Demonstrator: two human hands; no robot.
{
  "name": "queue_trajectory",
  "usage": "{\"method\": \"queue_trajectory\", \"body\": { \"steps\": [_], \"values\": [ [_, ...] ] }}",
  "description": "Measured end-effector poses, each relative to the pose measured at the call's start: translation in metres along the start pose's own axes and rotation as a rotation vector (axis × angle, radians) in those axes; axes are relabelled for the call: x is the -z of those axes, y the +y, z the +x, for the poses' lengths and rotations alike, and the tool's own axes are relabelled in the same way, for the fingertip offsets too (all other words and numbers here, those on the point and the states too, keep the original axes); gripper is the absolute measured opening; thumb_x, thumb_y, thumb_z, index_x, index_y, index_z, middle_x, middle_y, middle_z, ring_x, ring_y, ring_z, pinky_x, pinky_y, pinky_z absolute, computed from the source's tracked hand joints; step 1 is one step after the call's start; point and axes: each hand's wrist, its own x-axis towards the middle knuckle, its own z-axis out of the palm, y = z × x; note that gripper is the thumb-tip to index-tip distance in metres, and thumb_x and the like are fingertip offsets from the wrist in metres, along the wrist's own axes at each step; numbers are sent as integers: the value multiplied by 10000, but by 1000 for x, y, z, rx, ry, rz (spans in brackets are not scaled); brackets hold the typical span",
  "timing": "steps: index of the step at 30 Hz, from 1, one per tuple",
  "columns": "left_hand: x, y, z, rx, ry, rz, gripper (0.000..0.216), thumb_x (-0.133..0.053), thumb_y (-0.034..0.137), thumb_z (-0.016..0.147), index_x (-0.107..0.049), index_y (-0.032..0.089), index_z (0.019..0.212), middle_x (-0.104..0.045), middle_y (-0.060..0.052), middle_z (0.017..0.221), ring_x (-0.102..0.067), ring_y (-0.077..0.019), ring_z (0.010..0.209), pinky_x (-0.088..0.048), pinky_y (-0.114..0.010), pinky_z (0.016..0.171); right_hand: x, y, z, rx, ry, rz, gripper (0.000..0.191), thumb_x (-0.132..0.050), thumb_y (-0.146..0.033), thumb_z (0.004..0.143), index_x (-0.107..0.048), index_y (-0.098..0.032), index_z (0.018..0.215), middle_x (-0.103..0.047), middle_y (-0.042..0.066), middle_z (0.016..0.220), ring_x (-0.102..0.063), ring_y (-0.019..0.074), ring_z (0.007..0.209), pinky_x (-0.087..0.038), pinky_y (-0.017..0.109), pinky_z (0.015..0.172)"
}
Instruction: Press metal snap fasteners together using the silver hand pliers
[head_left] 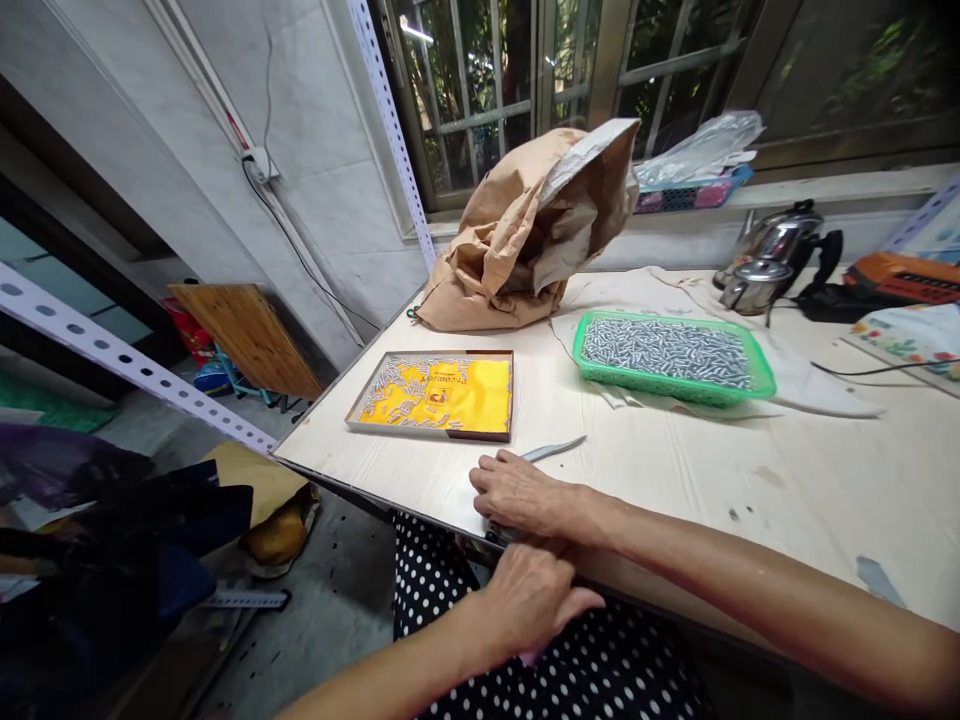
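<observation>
Resting near the worktop [795, 460] front edge, your right hand [525, 492] has its fingers bent and close together; whether they clamp anything cannot be told. Your left hand [525, 588] is just beyond that edge, its thumb apart and its other fingertips hidden. A grey pointed tool [556, 448] projects from behind your right hand; its long axis slants away from the front edge, tip toward the green basket [675, 388] of metal pins. Toward the left edge, the yellow-floored tray [491, 392] lies lengthwise left to right, pins scattered inside.
</observation>
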Motion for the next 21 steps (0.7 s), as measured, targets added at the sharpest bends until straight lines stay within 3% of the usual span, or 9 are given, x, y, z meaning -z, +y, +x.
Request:
{"method": "queue_trajectory", "body": {
  "steps": [3, 5, 7, 10, 13, 16, 18, 21],
  "values": [
    [19, -4, -7, -196, 54, 6, 216, -495, 289, 972, -596, 151, 1104, -661, -65, 955, -613, -189, 893, -504, -295, 802, 10, 10, -1, -94, 222, 215, 97, -541, -178, 917, -624, -162, 872, -619, 51, 863, -528, 178, 828, -408, 298, 725],
    [41, -25, -6, -186, 196, 60, 211, -417, 174, 981, -615, 148, 1047, -649, -67, 902, -588, -179, 865, -490, -296, 795, 29, 28, -10, -227, 460, 348, 107, -489, -170, 926, -595, -165, 910, -624, 41, 844, -547, 155, 764, -429, 273, 684],
    [69, -63, 0, 22, 320, 160, 267, -373, 135, 978, -638, 142, 999, -636, -80, 875, -564, -189, 836, -483, -304, 760, 56, 57, -27, -369, 683, 370, 112, -469, -193, 918, -578, -185, 894, -620, 24, 789, -547, 149, 677, -432, 267, 618],
    [109, -130, 17, 457, 252, 351, 253, -433, 154, 956, -683, 140, 922, -627, -95, 879, -543, -224, 874, -465, -337, 804, 93, 108, -66, -630, 897, 176, 106, -533, -269, 885, -603, -198, 925, -651, 39, 806, -572, 182, 659, -452, 323, 637],
    [132, -180, 32, 671, 63, 429, 255, -452, 142, 930, -705, 142, 901, -623, -106, 930, -523, -248, 977, -441, -332, 835, 112, 149, -109, -818, 895, -33, 200, -497, -351, 916, -637, -210, 897, -653, 86, 825, -589, 244, 727, -462, 394, 688],
    [135, -202, 40, 648, -55, 403, 248, -460, 127, 902, -707, 143, 881, -615, -111, 968, -501, -257, 1029, -433, -319, 813, 109, 162, -135, -926, 738, -204, 315, -453, -435, 943, -665, -207, 991, -622, 140, 961, -581, 286, 789, -456, 435, 711],
    [134, -208, 42, 596, -85, 366, 231, -480, 137, 888, -700, 152, 821, -620, -104, 946, -506, -246, 1011, -434, -305, 800, 97, 150, -137, -938, 651, -241, 359, -442, -449, 951, -661, -193, 1076, -595, 151, 1042, -582, 276, 765, -458, 430, 697],
    [134, -214, 44, 550, -86, 338, 229, -489, 138, 872, -677, 158, 743, -632, -105, 910, -519, -230, 980, -432, -291, 811, 72, 106, -121, -806, 528, -89, 327, -416, -388, 978, -658, -188, 1069, -604, 113, 1004, -594, 231, 751, -471, 380, 705]
  ]
}}
